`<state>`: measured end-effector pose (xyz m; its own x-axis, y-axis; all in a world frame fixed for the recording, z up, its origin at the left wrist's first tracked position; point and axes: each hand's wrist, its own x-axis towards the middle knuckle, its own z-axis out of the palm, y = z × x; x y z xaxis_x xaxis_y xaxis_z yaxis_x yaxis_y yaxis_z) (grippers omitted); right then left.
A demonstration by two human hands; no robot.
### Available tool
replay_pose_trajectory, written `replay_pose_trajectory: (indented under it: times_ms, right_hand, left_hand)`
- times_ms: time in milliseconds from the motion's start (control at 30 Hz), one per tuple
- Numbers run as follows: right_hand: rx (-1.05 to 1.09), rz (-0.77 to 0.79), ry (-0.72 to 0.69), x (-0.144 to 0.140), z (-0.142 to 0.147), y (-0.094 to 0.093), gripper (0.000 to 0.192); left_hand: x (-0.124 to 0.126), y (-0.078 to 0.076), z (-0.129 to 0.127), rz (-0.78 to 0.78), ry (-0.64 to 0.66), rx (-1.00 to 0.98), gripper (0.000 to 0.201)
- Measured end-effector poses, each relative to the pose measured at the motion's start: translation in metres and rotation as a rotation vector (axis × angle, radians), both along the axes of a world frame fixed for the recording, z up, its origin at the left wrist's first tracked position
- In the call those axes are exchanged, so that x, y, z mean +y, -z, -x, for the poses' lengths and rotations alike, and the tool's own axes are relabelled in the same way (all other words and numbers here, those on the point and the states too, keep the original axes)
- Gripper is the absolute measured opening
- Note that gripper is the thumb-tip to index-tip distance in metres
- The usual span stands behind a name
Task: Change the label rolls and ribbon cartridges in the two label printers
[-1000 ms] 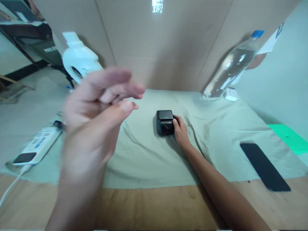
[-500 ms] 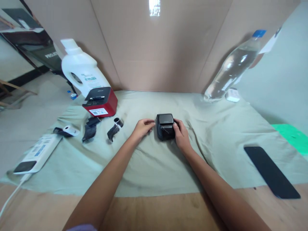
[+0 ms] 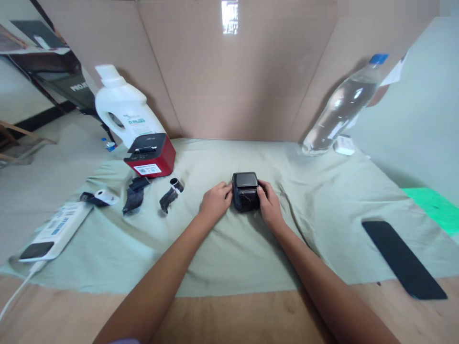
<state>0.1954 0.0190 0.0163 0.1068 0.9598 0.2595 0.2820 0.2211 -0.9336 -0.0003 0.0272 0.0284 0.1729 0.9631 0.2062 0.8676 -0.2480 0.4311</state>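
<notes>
A small black device that looks like a portable printer (image 3: 246, 192) sits on the cloth in front of me, its lid down. My right hand (image 3: 269, 205) grips its right side, with the thumb at the front corner and the fingers behind. On the opposite side, my left hand (image 3: 217, 203) has its fingers curled in, and the fingertips press against the left edge of the device. What those fingertips pinch there is too small to make out.
Left on the cloth (image 3: 208, 160): a red and black printer (image 3: 158, 155), a white jug (image 3: 124, 107), black strips (image 3: 134, 198), a small roll (image 3: 174, 191), another roll (image 3: 103, 196) and a power strip (image 3: 59, 227). Right: a water bottle (image 3: 340, 110), a white box (image 3: 344, 144), a black phone (image 3: 403, 258).
My left hand has moved in against the device's left edge, and its fingers have curled from a looser, straighter pose. My right hand keeps its grip. The view has tilted slightly.
</notes>
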Motion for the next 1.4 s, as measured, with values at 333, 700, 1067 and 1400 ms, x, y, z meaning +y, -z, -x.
replay_pose_trajectory:
  times_ms: [333,700,1067,1400]
  right_hand:
    - [-0.061,-0.038,0.036,0.002,0.002,-0.001,0.043]
    - [-0.111,-0.059,0.04,0.003,0.001,-0.003,0.049]
    - [-0.129,-0.109,-0.019,0.008,-0.001,-0.001,0.06]
    - [-0.626,0.056,-0.113,0.067,-0.009,-0.048,0.058]
  left_hand:
    - [-0.007,-0.014,-0.011,0.044,0.038,0.349,0.041]
    - [-0.004,0.006,0.003,-0.038,0.076,0.331,0.043]
    - [-0.014,0.005,-0.007,-0.021,-0.052,0.128,0.041]
    - [-0.011,0.009,-0.003,-0.037,-0.025,0.071,0.049]
